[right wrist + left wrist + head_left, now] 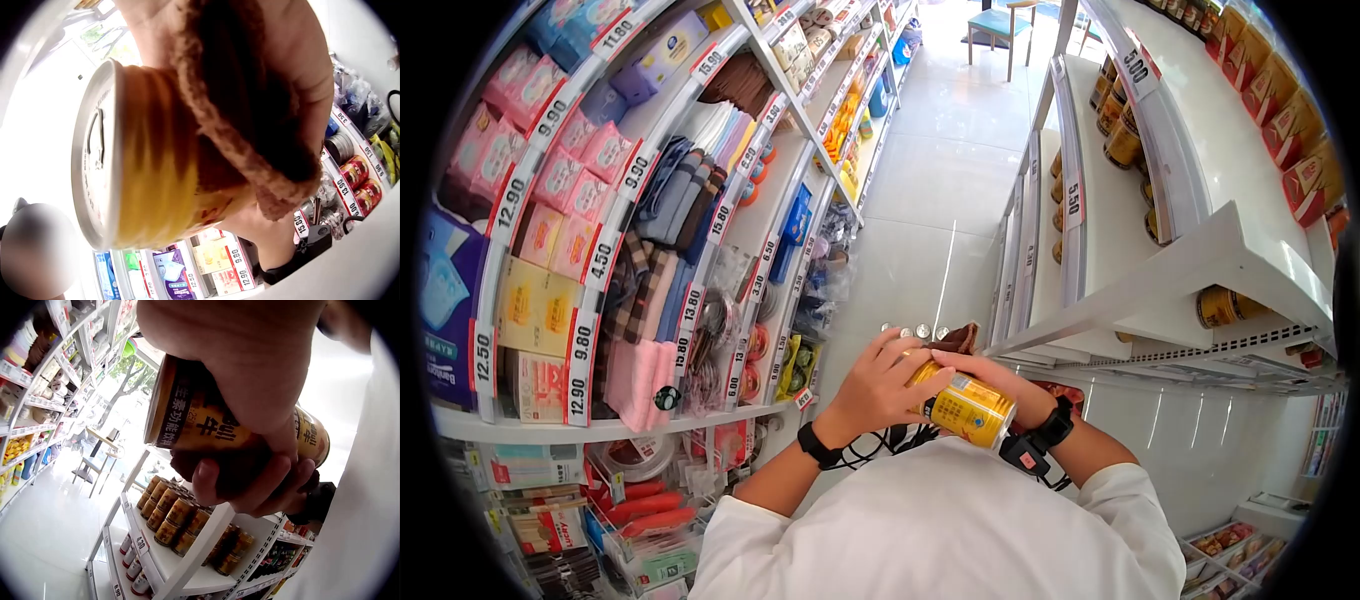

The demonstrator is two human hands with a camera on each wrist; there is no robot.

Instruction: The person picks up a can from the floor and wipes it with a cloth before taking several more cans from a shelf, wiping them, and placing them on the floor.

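A gold drink can (968,408) with dark lettering lies tilted on its side in front of the white shirt, between both hands. Over it from the left comes my left hand (887,385), its fingers curled round the can. My right hand (1000,378) is on the other side and holds a brown fuzzy cloth (215,119) against the can. In the left wrist view, dark folds of the cloth (219,472) show below the can (206,425), with fingertips over them. The can's silver top with its pull tab (97,144) is intact in the right wrist view.
On the left, a tall shelf (540,410) bears tissues, towels and price tags. To the right stands a white shelf (1230,260) with its corner near the right arm; similar gold cans (181,512) are stacked there. An aisle floor (910,220) leads to a chair (1000,28).
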